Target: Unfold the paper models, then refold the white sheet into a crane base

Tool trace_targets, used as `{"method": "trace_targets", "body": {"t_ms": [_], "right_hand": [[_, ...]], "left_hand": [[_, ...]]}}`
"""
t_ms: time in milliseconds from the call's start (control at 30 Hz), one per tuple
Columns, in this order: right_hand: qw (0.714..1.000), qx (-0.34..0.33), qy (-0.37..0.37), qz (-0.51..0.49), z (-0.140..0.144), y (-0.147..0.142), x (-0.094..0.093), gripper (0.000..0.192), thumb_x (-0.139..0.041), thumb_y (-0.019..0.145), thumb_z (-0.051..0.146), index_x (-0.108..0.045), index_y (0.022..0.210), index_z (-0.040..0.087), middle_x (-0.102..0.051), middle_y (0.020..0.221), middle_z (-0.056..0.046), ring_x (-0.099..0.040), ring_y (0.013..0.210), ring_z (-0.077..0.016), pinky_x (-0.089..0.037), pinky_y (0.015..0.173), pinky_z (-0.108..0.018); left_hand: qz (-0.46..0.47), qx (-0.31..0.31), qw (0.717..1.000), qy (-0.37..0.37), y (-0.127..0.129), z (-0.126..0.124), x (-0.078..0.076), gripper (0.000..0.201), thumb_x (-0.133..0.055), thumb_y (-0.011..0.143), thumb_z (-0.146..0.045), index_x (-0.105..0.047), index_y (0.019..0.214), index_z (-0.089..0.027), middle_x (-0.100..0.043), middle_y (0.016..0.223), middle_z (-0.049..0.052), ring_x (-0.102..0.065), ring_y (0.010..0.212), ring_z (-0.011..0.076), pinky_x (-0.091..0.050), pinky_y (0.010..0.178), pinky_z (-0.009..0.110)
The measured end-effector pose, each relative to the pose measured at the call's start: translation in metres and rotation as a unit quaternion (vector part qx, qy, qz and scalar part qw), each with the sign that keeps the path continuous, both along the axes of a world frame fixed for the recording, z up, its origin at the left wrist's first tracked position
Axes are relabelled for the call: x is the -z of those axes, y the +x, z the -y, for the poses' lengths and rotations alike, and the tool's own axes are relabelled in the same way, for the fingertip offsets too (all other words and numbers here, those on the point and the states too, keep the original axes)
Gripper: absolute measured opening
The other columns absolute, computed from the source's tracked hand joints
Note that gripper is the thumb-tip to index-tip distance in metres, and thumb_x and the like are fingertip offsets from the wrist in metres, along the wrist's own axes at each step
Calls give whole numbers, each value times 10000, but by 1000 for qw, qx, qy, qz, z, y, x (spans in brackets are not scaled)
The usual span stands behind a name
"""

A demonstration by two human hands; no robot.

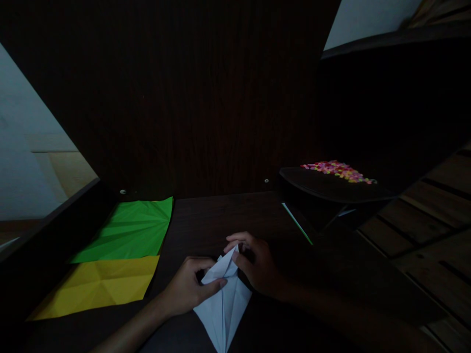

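A folded white sheet of paper (230, 306) lies low in the middle of the view, shaped like a kite with its long point toward me and creases down its centre. My left hand (189, 289) grips its left side, thumb pressed flat on top and the other fingers partly hidden behind. At the upper tip, my right hand (257, 262) pinches the paper between thumb and fingers. A small flap stands raised between the two hands.
Creased green paper (128, 228) and yellow paper (106, 284) lie at left. Small colourful pieces (338, 170) sit on a dark curved shelf (312, 185) at right. A thin pale-green strip (297, 223) lies on the dark tabletop (217, 215). A dark panel (184, 98) rises behind.
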State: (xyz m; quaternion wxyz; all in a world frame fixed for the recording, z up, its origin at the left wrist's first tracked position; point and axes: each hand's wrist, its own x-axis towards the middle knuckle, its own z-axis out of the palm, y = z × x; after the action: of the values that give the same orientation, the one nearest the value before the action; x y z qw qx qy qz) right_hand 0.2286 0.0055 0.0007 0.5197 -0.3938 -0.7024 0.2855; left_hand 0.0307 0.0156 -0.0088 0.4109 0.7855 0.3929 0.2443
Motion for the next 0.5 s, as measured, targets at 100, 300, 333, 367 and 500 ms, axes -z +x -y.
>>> {"method": "trace_targets", "body": {"t_ms": [100,300,333,367,500], "right_hand": [[999,-41,-4,-5,-3,4,1,267,-586,819,255,-615,1078,195,-734,870,-39,-688,764,-175,-523,702,-284],[997,-54,4,62,-6,9,4,314,-634,800,345,-643,1074,192,-708,839,-38,-655,713,-173,-502,664,-285],[996,-55,2,68,-7,9,4,293,-641,801,349,-654,1047,192,-706,829,-37,-652,708,-172,-498,656,-280],[996,-63,0,68,-7,8,3,270,-647,803,351,-664,1019,190,-705,827,-39,-652,715,-172,-496,658,-278],[990,-130,-1,55,-12,8,3,252,-668,811,389,-679,930,167,-687,823,-50,-637,717,-168,-487,653,-269]], "left_hand": [[20,-8,1000,-19,-1,-2,-2,219,-659,799,-321,-698,718,-121,-610,645,-6,-533,610,138,-403,566,217],[52,-16,996,-70,-4,-6,1,246,-661,810,-360,-711,777,-121,-644,706,12,-553,664,155,-421,592,225],[53,-14,996,-73,-4,-6,1,248,-661,810,-361,-712,782,-120,-646,711,14,-556,672,158,-423,598,227],[55,-10,996,-74,-4,-6,0,251,-661,811,-364,-712,785,-119,-648,716,16,-559,679,160,-425,603,229],[62,-11,995,-72,-4,-5,-3,260,-657,811,-370,-703,757,-120,-641,708,17,-555,674,159,-423,601,228]]}}
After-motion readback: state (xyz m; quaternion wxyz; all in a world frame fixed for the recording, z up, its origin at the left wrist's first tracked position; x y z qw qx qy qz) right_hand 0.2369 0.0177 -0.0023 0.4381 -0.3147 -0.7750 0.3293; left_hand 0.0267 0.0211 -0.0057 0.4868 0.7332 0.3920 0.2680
